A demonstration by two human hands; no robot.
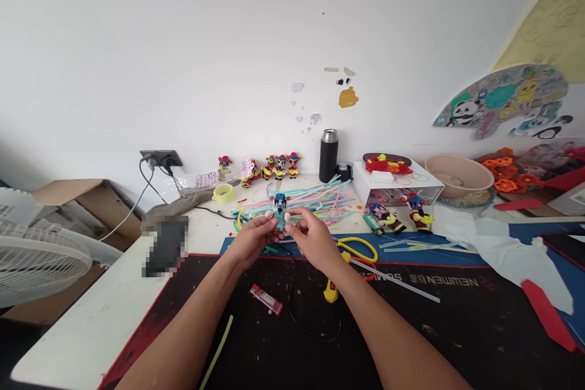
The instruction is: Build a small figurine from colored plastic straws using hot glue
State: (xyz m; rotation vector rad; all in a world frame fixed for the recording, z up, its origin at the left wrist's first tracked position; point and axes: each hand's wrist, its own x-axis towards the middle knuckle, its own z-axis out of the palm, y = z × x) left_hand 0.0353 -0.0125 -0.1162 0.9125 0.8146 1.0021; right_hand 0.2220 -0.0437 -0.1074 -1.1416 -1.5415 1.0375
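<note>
A small blue figurine (280, 207) with a dark beard and a blue hat with orange bits is held upright above the mat, facing me. My left hand (259, 233) pinches its left side between thumb and fingers. On the other side, my right hand (307, 233) is closed on it in the same way. Pale round bits show at its sides by my fingertips. Behind it lies a loose heap of pink and blue fuzzy stems (311, 198). A pink lighter (267, 300) rests on the black mat (256, 353) below my hands.
A yellow tool (331, 291) is partly hidden by my right forearm, beside a long translucent stick (402, 283). Finished-looking figurines (281, 167) stand along the wall near a black thermos (329, 155). A white box (397, 186) and fan (41, 265) flank the workspace.
</note>
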